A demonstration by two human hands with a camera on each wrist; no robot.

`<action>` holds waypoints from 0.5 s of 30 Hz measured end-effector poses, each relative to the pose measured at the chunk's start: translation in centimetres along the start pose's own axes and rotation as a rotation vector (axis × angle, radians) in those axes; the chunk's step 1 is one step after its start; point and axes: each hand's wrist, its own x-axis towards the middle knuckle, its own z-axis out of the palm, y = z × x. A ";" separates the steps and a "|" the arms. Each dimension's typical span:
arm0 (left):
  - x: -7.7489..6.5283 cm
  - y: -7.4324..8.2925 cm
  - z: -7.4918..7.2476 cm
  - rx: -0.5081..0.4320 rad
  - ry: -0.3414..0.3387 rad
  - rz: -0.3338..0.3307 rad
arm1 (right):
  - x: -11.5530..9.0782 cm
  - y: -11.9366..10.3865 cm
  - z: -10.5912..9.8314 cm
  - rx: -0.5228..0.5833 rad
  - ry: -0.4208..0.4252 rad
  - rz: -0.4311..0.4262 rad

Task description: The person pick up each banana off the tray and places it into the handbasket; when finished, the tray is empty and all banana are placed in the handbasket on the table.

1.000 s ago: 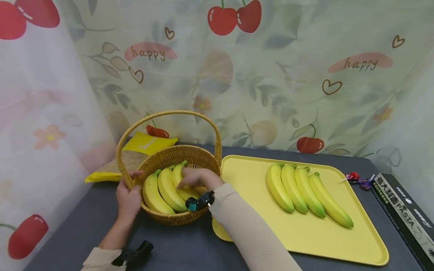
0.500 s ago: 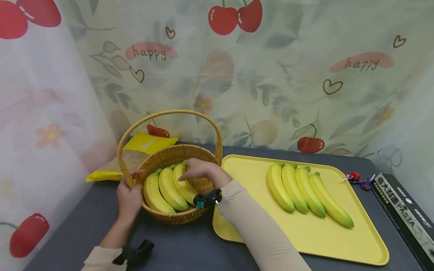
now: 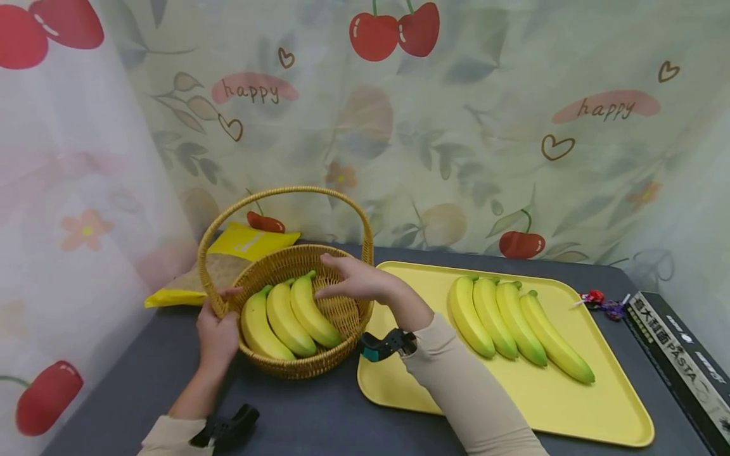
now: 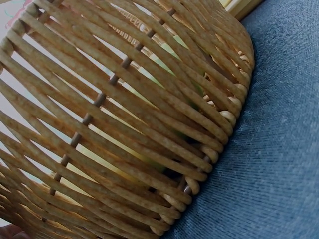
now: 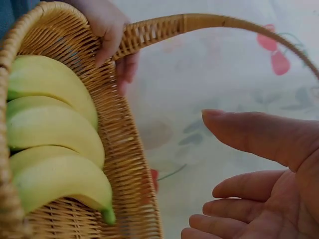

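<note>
A wicker basket (image 3: 319, 364) with a tall arched handle holds three bananas (image 3: 288, 320) side by side. My left hand (image 3: 218, 332) grips the basket's left side where the handle meets the rim. In the left wrist view the woven wall (image 4: 114, 114) fills most of the picture, with yellow showing through the gaps. Over the right part of the basket hovers my right hand (image 3: 359, 280), fingers extended and thumb apart, holding nothing. The right wrist view shows that hand (image 5: 264, 179) with its palm in sight, away from the bananas (image 5: 60, 174).
Right of the basket lies a yellow tray (image 3: 410, 354) bearing several bananas (image 3: 513, 323) in a row. Wrapped candies (image 3: 607, 305) and a black pasta box (image 3: 681, 361) are at the far right. Behind the basket leans a yellow-and-brown bag (image 3: 228, 256). A patterned curtain (image 3: 433, 126) backs the table.
My right hand has let go of the rightmost banana in the basket, risen and drawn back to the right with its fingers spread. The left hand stays on the basket.
</note>
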 end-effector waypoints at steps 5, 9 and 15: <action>0.0 -0.1 -0.1 0.002 -0.008 -0.011 | -2.2 0.8 -0.3 0.062 0.017 -0.035; 0.0 -0.1 -0.1 0.004 -0.014 -0.008 | -3.9 1.5 -0.5 0.111 0.049 -0.044; 0.0 -0.2 -0.1 0.002 -0.015 -0.007 | -6.0 3.1 -1.2 0.221 0.201 -0.093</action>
